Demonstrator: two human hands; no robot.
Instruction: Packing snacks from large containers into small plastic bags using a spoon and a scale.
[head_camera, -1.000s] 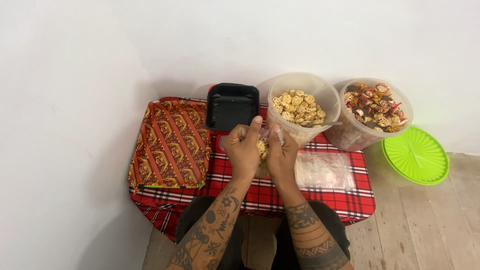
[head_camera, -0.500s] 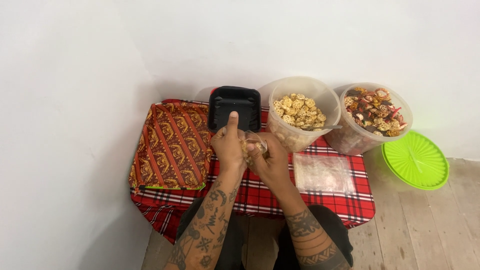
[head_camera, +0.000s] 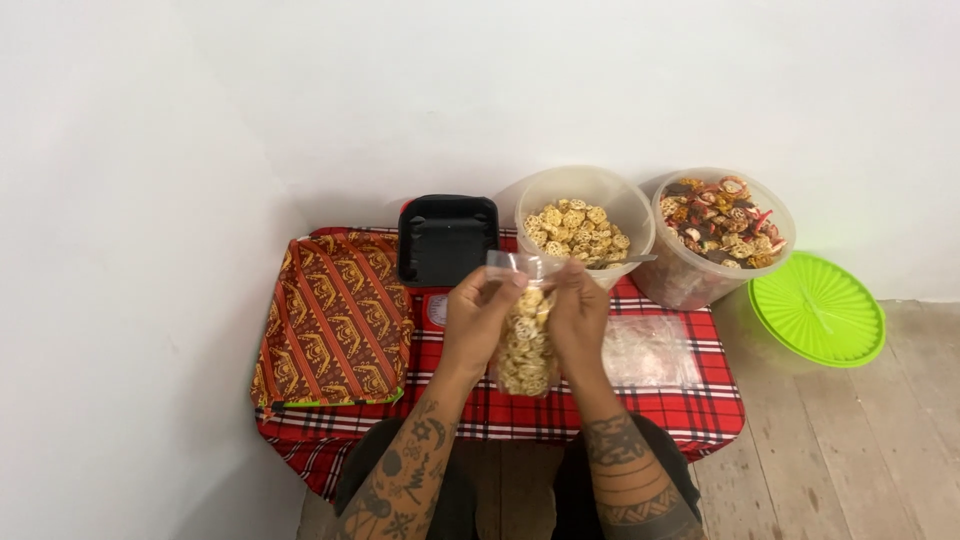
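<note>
A small clear plastic bag filled with pale wheel-shaped crackers hangs upright between my hands over the red checked tablecloth. My left hand pinches the bag's top on the left side. On the right side my right hand pinches the same top edge. Just behind the hands stands a clear tub of the same pale crackers, with a spoon handle sticking out.
A second clear tub holds mixed red and brown snacks. A black tray sits on a red scale. A patterned red tray lies left, a stack of flat clear bags right, a green lid on the wooden floor.
The bag was held sideways and bunched near the black tray. Now both hands have brought it back and hold it upright by its top, with the crackers settled at the bottom.
</note>
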